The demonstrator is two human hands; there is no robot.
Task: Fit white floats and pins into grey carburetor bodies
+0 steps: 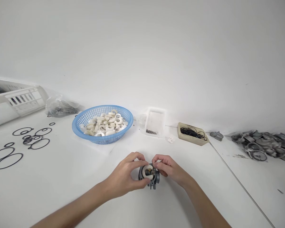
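Note:
A small grey metal part point(150, 175) with a white ring seated in its top and brass bits in the middle rests on the white table near the front centre. My left hand point(125, 174) wraps its fingers round the part's left side. My right hand point(167, 168) pinches at the part's upper right edge, fingers pressed together. Behind them a blue plastic basket point(84, 119) holds several white rings point(106, 123).
Black rubber rings point(26, 139) lie scattered at the left. A white crate point(21, 98) and a plastic bag point(59, 107) sit far left. A white tray point(155, 122) with small pins, a beige tray point(192, 139) of black rings and a heap of grey castings point(263, 145) stand at the right.

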